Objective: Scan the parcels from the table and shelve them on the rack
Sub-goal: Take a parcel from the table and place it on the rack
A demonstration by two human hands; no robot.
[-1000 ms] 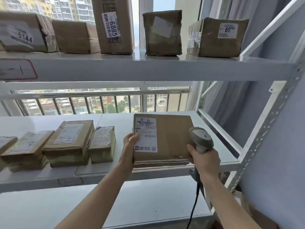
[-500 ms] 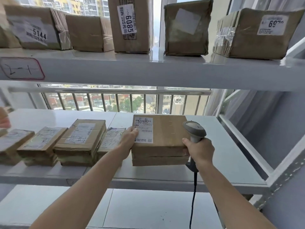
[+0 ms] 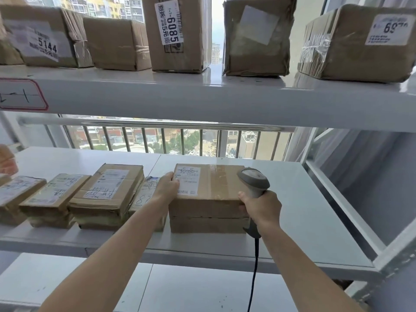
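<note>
Currently the left hand (image 3: 167, 188) is gripping the left top edge of the parcel (image 3: 208, 198), thumb lying on its white shipping label (image 3: 187, 181), while the right hand (image 3: 262, 209) is wrapping its fingers around the handle of the barcode scanner (image 3: 254, 188) and bracing the parcel's right side with the fingertips. The parcel is sitting flat on the middle shelf (image 3: 315, 221) of the white rack, just to the right of a row of flatter parcels (image 3: 108, 194); whether it is fully set down or only being lowered cannot be told with certainty, though its base appears to be meeting the shelf surface. Judging from this placement, shelving of this parcel is nearing completion, and release of both hands is the remaining step for it. How many parcels are waiting on the table cannot be told, as the table is not in view. Five boxes are standing on the upper shelf (image 3: 202, 93). Readable markings are as follows: one upper box label (image 3: 38, 42) is showing "5144", a tall box label (image 3: 170, 22) is showing "6085" with "5元", and the rightmost box label (image 3: 389, 29) is showing a number beginning "69", the rest blurred. A red-bordered shelf tag (image 3: 21, 94) is carrying handwriting resembling "2-1". Writing on the held parcel's label is too small to read.
</note>
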